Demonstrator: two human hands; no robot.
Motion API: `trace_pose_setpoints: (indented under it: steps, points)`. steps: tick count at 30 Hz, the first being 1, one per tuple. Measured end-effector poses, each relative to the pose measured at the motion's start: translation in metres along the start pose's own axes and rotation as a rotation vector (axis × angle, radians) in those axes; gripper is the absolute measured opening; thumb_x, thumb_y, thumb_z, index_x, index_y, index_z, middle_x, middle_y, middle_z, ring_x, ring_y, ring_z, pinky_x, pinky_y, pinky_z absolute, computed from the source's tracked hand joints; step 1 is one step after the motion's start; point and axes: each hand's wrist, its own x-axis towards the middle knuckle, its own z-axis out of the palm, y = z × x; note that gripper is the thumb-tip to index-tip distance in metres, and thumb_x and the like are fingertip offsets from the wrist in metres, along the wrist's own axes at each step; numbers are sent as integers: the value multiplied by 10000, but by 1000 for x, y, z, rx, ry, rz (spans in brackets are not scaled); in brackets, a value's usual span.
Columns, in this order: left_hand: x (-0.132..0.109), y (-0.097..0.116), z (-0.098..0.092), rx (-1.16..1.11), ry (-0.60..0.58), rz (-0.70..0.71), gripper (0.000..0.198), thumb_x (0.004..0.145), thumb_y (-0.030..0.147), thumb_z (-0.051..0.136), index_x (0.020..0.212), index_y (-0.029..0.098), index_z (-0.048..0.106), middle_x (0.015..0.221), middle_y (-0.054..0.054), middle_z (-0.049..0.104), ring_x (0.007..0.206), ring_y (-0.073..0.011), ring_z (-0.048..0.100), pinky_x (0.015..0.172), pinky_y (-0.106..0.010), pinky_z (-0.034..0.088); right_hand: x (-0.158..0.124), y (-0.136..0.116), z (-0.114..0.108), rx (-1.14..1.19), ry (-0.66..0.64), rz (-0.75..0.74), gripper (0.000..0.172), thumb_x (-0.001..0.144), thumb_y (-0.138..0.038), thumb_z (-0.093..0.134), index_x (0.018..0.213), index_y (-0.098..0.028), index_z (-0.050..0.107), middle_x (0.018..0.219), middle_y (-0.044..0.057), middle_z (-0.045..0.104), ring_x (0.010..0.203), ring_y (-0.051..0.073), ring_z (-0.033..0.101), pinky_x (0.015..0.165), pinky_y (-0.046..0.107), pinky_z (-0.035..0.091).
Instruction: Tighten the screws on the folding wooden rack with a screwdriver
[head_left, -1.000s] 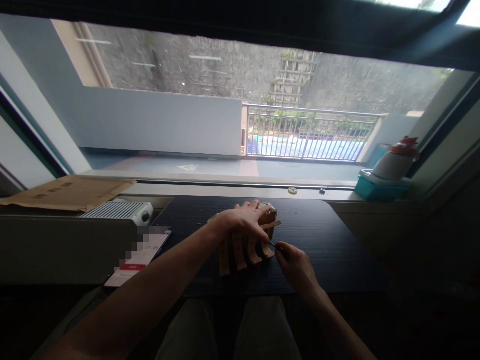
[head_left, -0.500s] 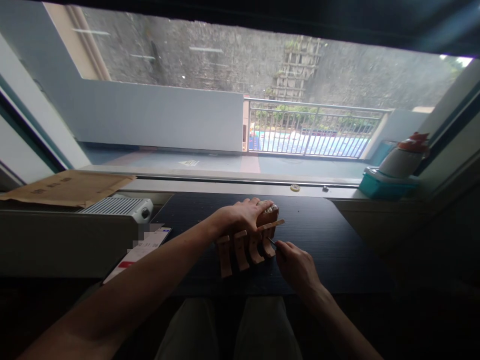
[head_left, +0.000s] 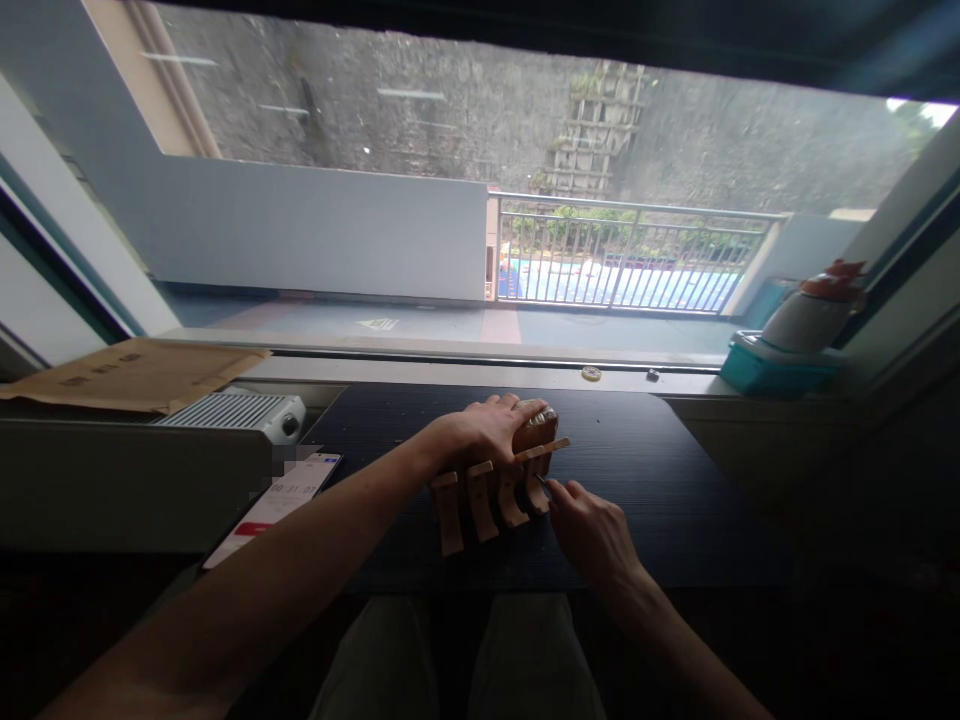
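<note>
On the dark table lies a wooden piece (head_left: 536, 440) with a rounded brown body and a shiny, clear-looking top. Several curved wooden legs (head_left: 481, 505) stick out from it toward me. My left hand (head_left: 495, 425) is laid over the wooden piece from the left, gripping it, with the thumb by the legs. A narrow flat wooden strip (head_left: 556, 446) juts out to the right of that thumb. My right hand (head_left: 589, 520) is closed round a thin dark tool (head_left: 543, 483), whose tip meets the rightmost leg. Its kind is hard to make out.
The black table (head_left: 660, 490) stands against a window sill. At left are a lit phone (head_left: 292, 495), a white heater (head_left: 247, 408) and a brown envelope (head_left: 142, 372). A tape roll (head_left: 591, 374) sits on the sill; farther right, a bottle (head_left: 806, 318) rests on a teal box (head_left: 776, 370).
Both hands keep nearly the same places on the wooden piece. My right hand has turned slightly with the tool, whose tip stays at the rightmost leg.
</note>
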Motion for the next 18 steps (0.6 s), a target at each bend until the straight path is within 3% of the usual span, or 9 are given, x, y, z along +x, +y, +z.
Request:
trace_pose_setpoints:
  steps: [3,9,12,14,18]
  points:
    - [1,-1,1,-5,5,-4,1031,596,485,696,1474,369,169,1377,-100,395,1239,-367,394,969,-498,392,-2,-2,7,-18,11,-11,365,896,-94,407,1135,-207,657,840,53,685,661,164,659,542,242,384]
    - [1,-2,2,20,-1,0,1011,628,491,663,1489,341,154,1414,-113,364,1275,-366,363,992,-504,374,2,15,27,633,96,150,277,889,-268,505,1075,-192,695,1002,55,729,902,197,677,764,267,482]
    - [1,-2,1,33,-8,5,1014,632,479,662,1494,337,145,1422,-114,359,1288,-367,351,1000,-501,371,3,19,29,785,76,203,285,880,-327,520,1052,-188,700,961,47,739,898,200,678,765,272,493]
    - [1,-2,1,24,-10,4,1027,629,497,667,1495,342,137,1424,-115,356,1284,-365,359,999,-498,375,2,17,25,688,74,192,289,888,-308,509,1083,-191,687,983,49,735,915,205,675,759,276,488]
    - [1,-2,1,1,-8,-7,1013,632,541,665,1485,363,149,1416,-110,364,1271,-365,377,989,-500,384,-2,7,14,183,80,83,368,893,-187,478,1243,-201,593,1049,68,699,815,192,680,629,258,450]
